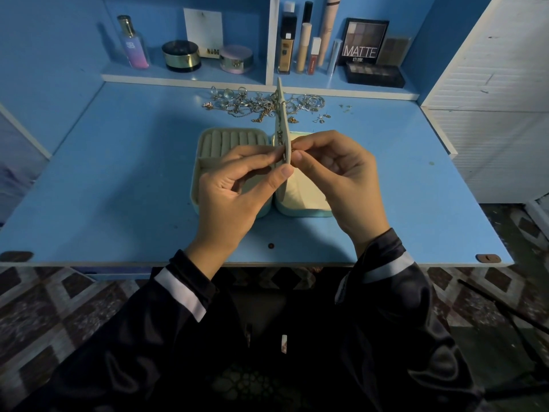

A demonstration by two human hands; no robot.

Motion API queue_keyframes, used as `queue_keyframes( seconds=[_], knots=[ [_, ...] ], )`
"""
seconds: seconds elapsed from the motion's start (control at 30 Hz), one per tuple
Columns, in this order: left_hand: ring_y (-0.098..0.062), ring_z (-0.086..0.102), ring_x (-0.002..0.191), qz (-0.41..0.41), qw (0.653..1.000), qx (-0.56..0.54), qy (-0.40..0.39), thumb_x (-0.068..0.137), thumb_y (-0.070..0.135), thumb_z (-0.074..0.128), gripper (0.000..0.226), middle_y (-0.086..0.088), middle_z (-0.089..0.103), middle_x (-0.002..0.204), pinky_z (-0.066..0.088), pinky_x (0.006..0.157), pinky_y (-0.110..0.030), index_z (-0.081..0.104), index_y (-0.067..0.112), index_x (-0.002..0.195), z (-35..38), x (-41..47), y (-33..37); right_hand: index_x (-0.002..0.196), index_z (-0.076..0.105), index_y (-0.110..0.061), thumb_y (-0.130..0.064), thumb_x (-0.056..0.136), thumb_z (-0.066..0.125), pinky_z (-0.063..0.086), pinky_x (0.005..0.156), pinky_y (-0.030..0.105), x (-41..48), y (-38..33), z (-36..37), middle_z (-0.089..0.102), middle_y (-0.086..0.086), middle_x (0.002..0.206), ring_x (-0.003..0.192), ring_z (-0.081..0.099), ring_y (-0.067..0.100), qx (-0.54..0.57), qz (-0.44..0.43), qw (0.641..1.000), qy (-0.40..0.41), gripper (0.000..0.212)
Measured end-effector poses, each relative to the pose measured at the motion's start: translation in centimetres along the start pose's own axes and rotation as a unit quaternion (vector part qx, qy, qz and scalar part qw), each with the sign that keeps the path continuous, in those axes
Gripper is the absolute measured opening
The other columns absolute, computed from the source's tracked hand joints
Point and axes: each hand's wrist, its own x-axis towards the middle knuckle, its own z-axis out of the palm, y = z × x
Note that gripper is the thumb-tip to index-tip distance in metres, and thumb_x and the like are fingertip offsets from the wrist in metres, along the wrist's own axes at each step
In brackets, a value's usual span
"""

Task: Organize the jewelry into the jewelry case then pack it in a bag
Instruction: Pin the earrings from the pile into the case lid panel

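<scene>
Above the open jewelry case (198,162), the left hand (234,187) pinches its upright flap (282,126), the right hand (341,179) pinches a small gold piece (293,150) against it, with a "MATTE" palette (364,41) and a "NUDE" box (212,51) behind.

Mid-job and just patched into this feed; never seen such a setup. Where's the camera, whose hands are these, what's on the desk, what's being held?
There is no machine here: a person works with bare hands, and the single picture comes from a wide-angle camera on their head, looking down. On the blue table lies an open jewelry case, with a loose jewelry pile behind it. The case's middle flap stands upright. The left hand pinches the flap's lower edge; the right hand pinches a small gold piece at it, too small to identify. Cosmetics stand on the shelf behind.
</scene>
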Motion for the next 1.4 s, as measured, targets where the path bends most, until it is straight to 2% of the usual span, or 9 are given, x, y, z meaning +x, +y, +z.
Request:
queue_keyframes(
  seconds=[0.1,0.27,0.47,0.73,0.9,1.0,1.13,1.3,1.4],
  knots=[
    [-0.001,0.067,0.094,-0.001,1.0,0.0,0.0,0.081,0.004,0.076,0.031,-0.001,0.068,0.102,0.051,0.083,-0.015,0.066,0.001,0.11,0.0,0.0,0.0,0.099,0.064,0.006,0.007,0.087,0.064,0.051,0.09,0.051,0.0,0.0,-0.1,0.066,0.031,0.099,0.092,0.065,0.037,-0.009,0.003,1.0,0.001,0.012],
    [-0.005,0.068,0.094,0.004,1.0,0.004,-0.007,0.082,0.008,0.076,0.029,-0.003,0.069,0.102,0.052,0.084,-0.019,0.067,0.003,0.109,-0.1,0.0,-0.1,0.099,0.065,0.006,0.008,0.086,0.064,0.055,0.086,0.038,0.0,-0.1,0.0,0.068,0.027,0.097,0.089,0.066,0.029,-0.011,-0.005,1.0,0.0,0.013],
    [-0.012,0.069,0.095,0.0,1.0,-0.005,-0.021,0.082,0.011,0.076,0.026,-0.005,0.07,0.102,0.053,0.084,-0.023,0.069,0.006,0.106,-0.4,0.1,-0.1,0.1,0.066,0.01,0.007,0.085,0.065,0.055,0.088,0.044,0.1,-0.2,-0.3,0.068,0.029,0.097,0.093,0.066,0.043,-0.021,-0.014,1.0,-0.015,0.015],
    [-0.004,0.067,0.097,0.003,1.0,-0.021,-0.022,0.083,0.003,0.074,0.028,0.0,0.067,0.104,0.052,0.085,-0.018,0.066,0.013,0.107,-0.1,0.2,0.3,0.103,0.066,0.003,0.004,0.086,0.064,0.052,0.095,0.041,0.5,-0.4,-0.9,0.07,0.021,0.101,0.097,0.067,0.03,0.037,0.035,0.998,-0.032,0.016],
    [-0.019,0.069,0.099,0.001,1.0,-0.024,-0.018,0.084,0.018,0.075,0.02,0.003,0.069,0.105,0.055,0.088,-0.032,0.069,0.018,0.103,0.2,0.2,0.3,0.106,0.065,0.0,-0.003,0.09,0.062,0.053,0.091,0.032,0.9,-1.1,-0.8,0.071,0.009,0.099,0.096,0.066,0.02,0.009,0.039,0.999,0.017,0.017],
    [-0.025,0.068,0.1,0.007,1.0,-0.003,-0.028,0.085,0.021,0.075,0.022,-0.005,0.069,0.107,0.055,0.09,-0.039,0.068,0.018,0.105,0.3,0.3,0.3,0.114,0.064,-0.004,-0.007,0.092,0.061,0.051,0.093,0.026,1.3,-1.8,-0.7,0.068,0.008,0.111,0.101,0.064,0.015,-0.028,0.032,0.998,0.035,0.022],
    [-0.019,0.066,0.105,0.012,0.998,0.029,-0.062,0.086,0.021,0.074,0.026,-0.002,0.069,0.109,0.051,0.093,-0.03,0.066,0.017,0.11,0.7,0.7,0.6,0.124,0.062,-0.006,-0.015,0.095,0.06,0.049,0.098,0.027,1.7,-2.1,-0.7,0.067,0.005,0.121,0.113,0.063,0.013,-0.069,0.038,0.997,0.021,0.031],
    [-0.013,0.064,0.111,0.016,0.996,0.046,-0.072,0.096,0.02,0.062,0.021,0.001,0.067,0.115,0.049,0.097,-0.027,0.062,0.017,0.117,0.9,2.0,0.2,0.128,0.06,-0.007,-0.016,0.095,0.059,0.049,0.095,0.022,1.5,-2.1,-1.3,0.067,0.001,0.121,0.113,0.062,0.008,-0.094,0.051,0.994,0.011,0.034],
    [-0.005,0.056,0.121,-0.012,0.988,0.1,-0.115,0.101,0.025,0.053,0.031,0.004,0.062,0.127,0.044,0.103,-0.023,0.056,0.014,0.13,1.1,3.6,-0.9,0.128,0.061,-0.008,-0.019,0.096,0.059,0.049,0.101,0.032,1.3,-2.2,-2.0,0.067,0.002,0.122,0.116,0.062,0.013,-0.107,0.063,0.992,0.009,0.035]
  ],
)
